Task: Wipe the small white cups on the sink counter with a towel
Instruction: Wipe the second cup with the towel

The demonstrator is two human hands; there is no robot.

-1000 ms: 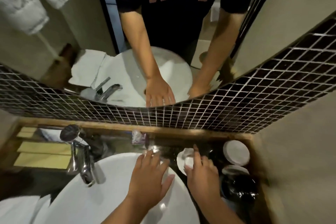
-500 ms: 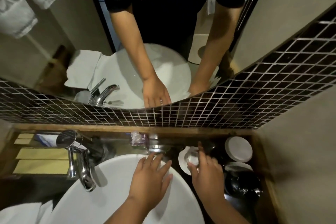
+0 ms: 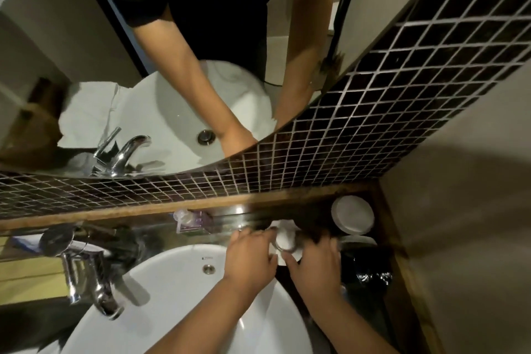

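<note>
Left hand has left the basin to join right hand; both now grip the small cup on the bench, so wiping looks imminent.

White basin, white cup – chrome tap, dark mosaic tiles with pale grout, brown wooden ledge.

Tap: chrome, at the basin's left edge
Basin: white, round
Mirror: above the dark tiles
Packet: clear, behind the basin
</note>
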